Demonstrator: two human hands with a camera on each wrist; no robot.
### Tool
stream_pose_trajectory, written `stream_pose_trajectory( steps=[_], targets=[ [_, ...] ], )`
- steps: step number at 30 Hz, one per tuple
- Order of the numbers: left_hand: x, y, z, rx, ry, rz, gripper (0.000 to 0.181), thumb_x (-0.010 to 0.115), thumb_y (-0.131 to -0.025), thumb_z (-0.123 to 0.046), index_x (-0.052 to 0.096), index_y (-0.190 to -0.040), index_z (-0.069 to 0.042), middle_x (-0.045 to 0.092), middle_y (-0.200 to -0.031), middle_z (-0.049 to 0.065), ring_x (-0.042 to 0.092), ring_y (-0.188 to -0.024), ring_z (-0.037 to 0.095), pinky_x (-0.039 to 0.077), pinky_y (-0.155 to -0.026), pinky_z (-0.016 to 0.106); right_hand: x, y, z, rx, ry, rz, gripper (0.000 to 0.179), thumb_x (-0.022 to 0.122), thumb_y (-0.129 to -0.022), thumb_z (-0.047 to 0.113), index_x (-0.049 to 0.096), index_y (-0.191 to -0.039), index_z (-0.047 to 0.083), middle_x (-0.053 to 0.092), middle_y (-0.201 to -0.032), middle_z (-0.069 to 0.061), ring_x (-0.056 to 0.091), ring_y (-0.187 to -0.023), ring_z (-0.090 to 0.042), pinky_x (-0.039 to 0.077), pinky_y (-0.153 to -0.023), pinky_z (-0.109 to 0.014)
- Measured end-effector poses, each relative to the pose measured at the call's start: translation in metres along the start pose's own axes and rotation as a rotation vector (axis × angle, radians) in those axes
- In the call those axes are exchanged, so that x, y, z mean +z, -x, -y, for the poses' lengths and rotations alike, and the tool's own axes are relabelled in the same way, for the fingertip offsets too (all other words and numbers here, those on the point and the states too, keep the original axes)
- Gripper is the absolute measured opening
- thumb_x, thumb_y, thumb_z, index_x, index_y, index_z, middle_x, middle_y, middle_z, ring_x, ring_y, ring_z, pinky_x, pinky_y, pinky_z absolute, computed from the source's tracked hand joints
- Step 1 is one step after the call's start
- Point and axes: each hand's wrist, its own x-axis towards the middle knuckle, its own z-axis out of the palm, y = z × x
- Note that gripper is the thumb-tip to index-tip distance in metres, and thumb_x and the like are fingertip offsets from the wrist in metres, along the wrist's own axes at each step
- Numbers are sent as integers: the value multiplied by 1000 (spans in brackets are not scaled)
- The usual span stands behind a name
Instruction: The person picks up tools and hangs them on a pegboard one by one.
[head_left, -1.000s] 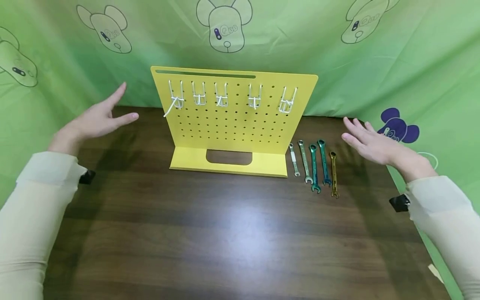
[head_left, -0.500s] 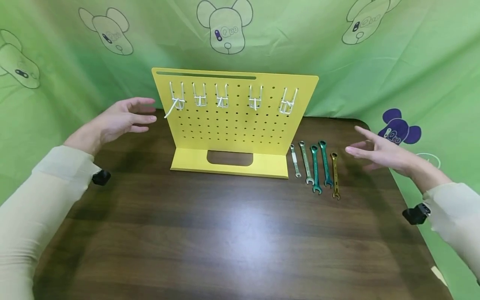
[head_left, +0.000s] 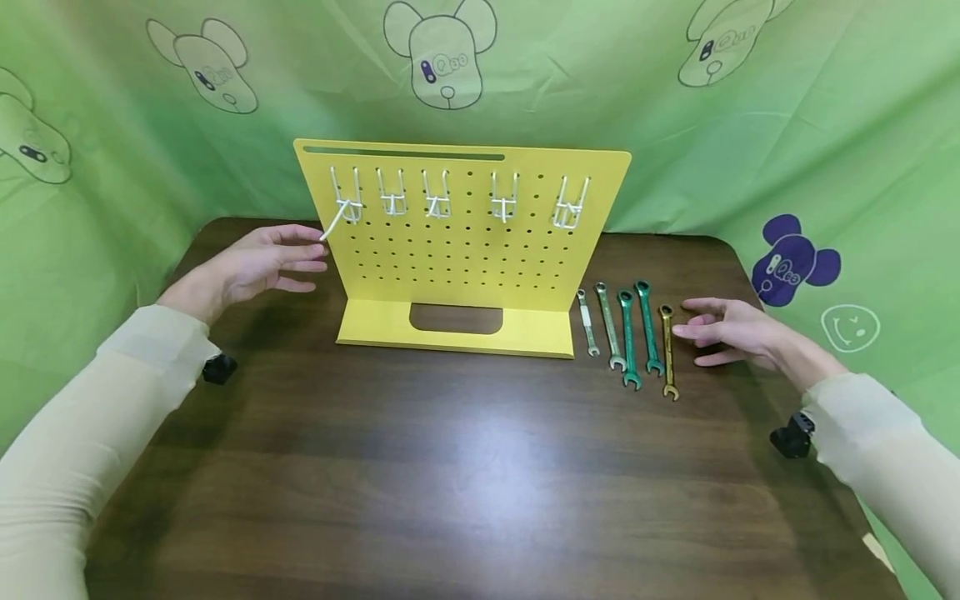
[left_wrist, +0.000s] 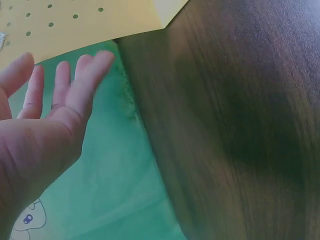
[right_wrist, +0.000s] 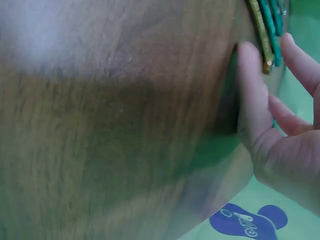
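A yellow pegboard (head_left: 450,258) stands upright on its base, with several white wire hooks (head_left: 437,204) along its upper part. My left hand (head_left: 264,262) is by the board's left edge, fingers loosely spread and holding nothing; the left wrist view shows the same hand (left_wrist: 55,120) beside the pegboard (left_wrist: 75,22). Right of the base lies a row of wrenches: two silver wrenches (head_left: 609,327), two green wrenches (head_left: 628,340) and a gold wrench (head_left: 668,354). My right hand (head_left: 738,333) is just right of the gold wrench, fingers relaxed and holding nothing. The right wrist view shows the gold wrench (right_wrist: 261,35) near the fingertips.
A brown wooden table (head_left: 450,467) bears everything. Green curtain (head_left: 555,92) with printed cartoon heads hangs behind and at both sides. A small pale tag (head_left: 876,550) sits at the table's right edge.
My left hand has moved right to the pegboard's left edge. The right hand has come lower and closer to the gold wrench. Board and wrenches keep their places.
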Motion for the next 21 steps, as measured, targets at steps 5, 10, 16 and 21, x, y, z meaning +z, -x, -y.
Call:
stream_pose_trajectory(
  steps=[5,10,16,21],
  targets=[
    [1,-3,1,-37,0,-9,32,62,-103,-25,54,-129,-9,70,-110,-2,70,-101,17,59,-92,47,-3,-1,1,15,-24,10,89,69,-99,21,8,-160,1,37,-134,-26,55,-104,-26,61,-87,-48],
    [4,-6,0,-44,0,0,30,62,-103,-26,53,-128,-12,66,-117,-1,68,-106,16,59,-94,45,-1,-2,3,17,-8,2,93,72,-97,18,6,-160,0,33,-131,-26,61,-95,-19,62,-83,-48],
    [6,-7,-2,-44,-5,8,38,58,-105,-32,47,-133,-10,61,-121,-2,63,-109,12,56,-99,39,7,-6,6,25,31,-24,96,77,-93,17,9,-159,3,37,-128,-25,56,-93,-25,63,-78,-48],
    [8,-9,-3,11,93,-16,31,62,-103,-33,55,-124,-11,62,-118,1,63,-112,17,58,-95,36,10,-7,7,31,65,-47,97,81,-90,19,13,-157,2,42,-122,-22,54,-92,-27,64,-76,-47]
  ],
)
